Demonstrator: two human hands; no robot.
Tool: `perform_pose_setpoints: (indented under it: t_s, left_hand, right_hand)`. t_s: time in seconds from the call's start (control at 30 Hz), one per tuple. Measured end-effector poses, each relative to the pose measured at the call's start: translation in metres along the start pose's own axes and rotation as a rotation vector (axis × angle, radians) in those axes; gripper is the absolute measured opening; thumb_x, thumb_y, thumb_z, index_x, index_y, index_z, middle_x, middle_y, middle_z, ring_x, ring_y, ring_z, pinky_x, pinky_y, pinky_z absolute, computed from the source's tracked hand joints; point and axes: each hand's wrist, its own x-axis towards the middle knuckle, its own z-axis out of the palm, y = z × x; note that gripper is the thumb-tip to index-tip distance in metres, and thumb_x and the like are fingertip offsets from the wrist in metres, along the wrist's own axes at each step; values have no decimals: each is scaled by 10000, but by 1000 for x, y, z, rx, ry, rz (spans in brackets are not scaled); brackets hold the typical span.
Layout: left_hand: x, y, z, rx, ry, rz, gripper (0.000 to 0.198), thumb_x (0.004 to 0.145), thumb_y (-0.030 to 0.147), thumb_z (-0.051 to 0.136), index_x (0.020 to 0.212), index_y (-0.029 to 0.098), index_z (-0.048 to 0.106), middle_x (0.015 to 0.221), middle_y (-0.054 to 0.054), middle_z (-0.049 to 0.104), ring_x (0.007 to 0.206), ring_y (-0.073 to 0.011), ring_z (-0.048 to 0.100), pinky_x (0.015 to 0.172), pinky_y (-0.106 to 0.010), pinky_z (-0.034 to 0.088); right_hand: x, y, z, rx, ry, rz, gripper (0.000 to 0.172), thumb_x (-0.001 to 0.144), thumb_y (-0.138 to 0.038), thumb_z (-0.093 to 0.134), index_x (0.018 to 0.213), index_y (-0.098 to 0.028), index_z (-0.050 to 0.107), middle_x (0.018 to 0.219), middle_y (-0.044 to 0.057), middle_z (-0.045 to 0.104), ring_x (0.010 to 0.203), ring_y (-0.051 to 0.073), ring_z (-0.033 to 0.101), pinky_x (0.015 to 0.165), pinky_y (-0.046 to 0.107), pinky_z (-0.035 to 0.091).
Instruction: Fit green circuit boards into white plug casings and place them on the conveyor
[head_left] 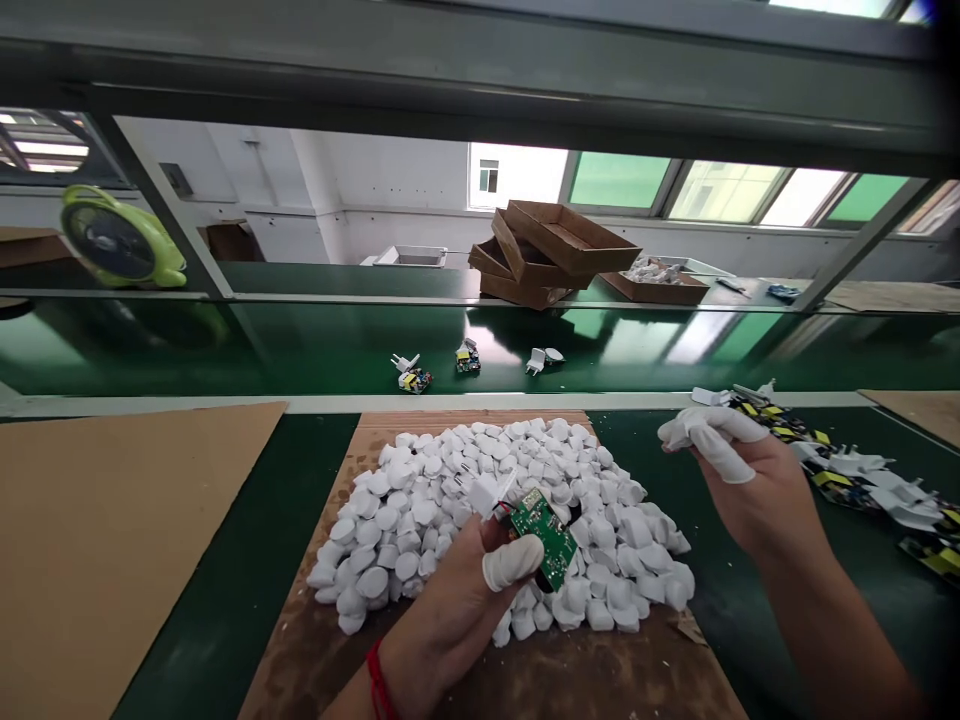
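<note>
Wearing a red cord [379,680] at the wrist, we hold our left hand [465,592] above the near middle of the scene. Its covered thumb presses a green circuit board [546,535] against the fingers beneath, tilted and component side down, with a white plug [489,492] joined to it by thin wires [504,508]. Below lies a brown board [296,660], bearing a broad heap of white caps [420,515]. To the left we have a sheet of cardboard [127,520] on the green worktop [206,560].

Our right hand [746,472] is raised just right of the heap, its white-covered fingers bent and their tips drawn together; we cannot tell whether they pinch anything. Beyond it, along the right, runs a row of circuit assemblies [844,485] with white plugs attached.

Farther off, past a pale rail [487,404], three more assemblies [467,358] sit well apart on a glossy green surface [322,345]. Farthest, we see a lime-green fan [124,240] at left, stacked brown boxes [570,240] near the centre, and windows [724,190] at right.
</note>
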Motion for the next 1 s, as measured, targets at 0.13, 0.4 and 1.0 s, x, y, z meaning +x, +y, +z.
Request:
perform_pose_setpoints:
  t_s: [0.13, 0.4, 1.0]
  left_hand:
    - [-2, 0, 3, 154, 9, -37, 615, 498, 273, 876, 1066, 201, 651, 950, -46, 701, 905, -226, 628, 828, -332, 480]
    - [-3, -3, 2, 258, -34, -21, 857, 500, 220, 859, 1291, 238, 528, 1076, -86, 702, 993, -287, 637, 876, -419, 495]
    - [-11, 16, 3, 590, -135, 24, 996, 470, 177, 872, 1359, 289, 435, 1276, -79, 582, 1073, -304, 593, 829, -372, 533]
  right_hand:
    - [-22, -5, 24, 182, -142, 106, 253, 757, -298, 737, 1004, -262, 695, 765, 20, 712, 702, 176, 661, 651, 270, 537]
    - [-53, -15, 54, 372, -545, 65, 188, 804, -241, 690, 985, -287, 708, 1100, 85, 699, 1119, 261, 606, 837, 383, 551]
    - [-59, -12, 63, 375, -723, 352, 573, 790, -481, 667, 1317, -327, 504, 1247, 66, 605, 1078, 256, 597, 932, 414, 469]
